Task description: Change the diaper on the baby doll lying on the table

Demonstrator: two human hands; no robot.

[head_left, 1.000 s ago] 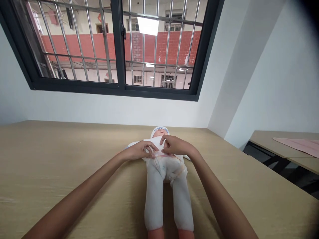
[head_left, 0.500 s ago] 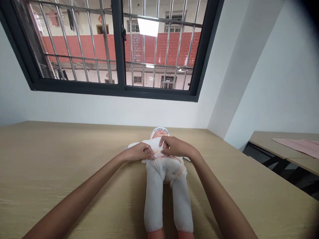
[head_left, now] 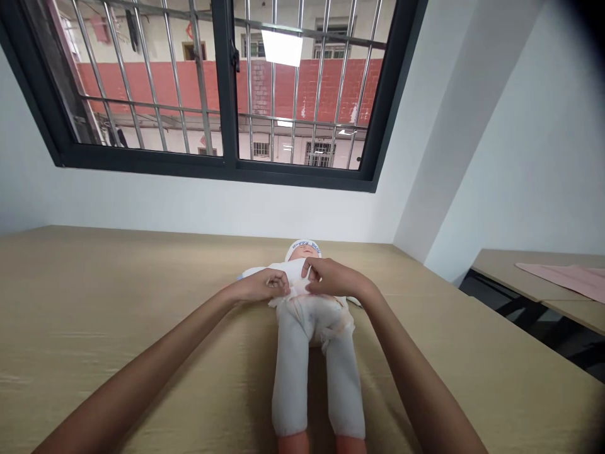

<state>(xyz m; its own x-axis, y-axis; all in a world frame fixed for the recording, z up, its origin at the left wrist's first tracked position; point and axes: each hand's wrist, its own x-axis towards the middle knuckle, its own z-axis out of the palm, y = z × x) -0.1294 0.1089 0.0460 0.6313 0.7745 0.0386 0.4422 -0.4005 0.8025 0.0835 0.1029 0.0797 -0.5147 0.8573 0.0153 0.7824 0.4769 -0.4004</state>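
Note:
A baby doll [head_left: 305, 252] in a white printed cap lies on its back, its feet toward me. It wears a white top [head_left: 293, 271], a white diaper [head_left: 326, 313] and white leggings [head_left: 290, 384]. At the diaper's left waist, my left hand [head_left: 267, 285] is closed, fingertips pinched on the diaper's edge. My right hand [head_left: 333, 278] lies over the doll's belly, fingers bent down and thumb low near the waistband. What its fingertips grip is hidden from me.
The doll rests on a wide light-wood table [head_left: 142, 302] against a white wall [head_left: 212, 205]. A dark-framed window [head_left: 229, 167] with metal bars is above. At right stands another table [head_left: 501, 261] with a pink cloth [head_left: 567, 277] on it.
My left hand has risen slightly and shifted a little left at the diaper's waist. My right hand keeps almost the same place and pose.

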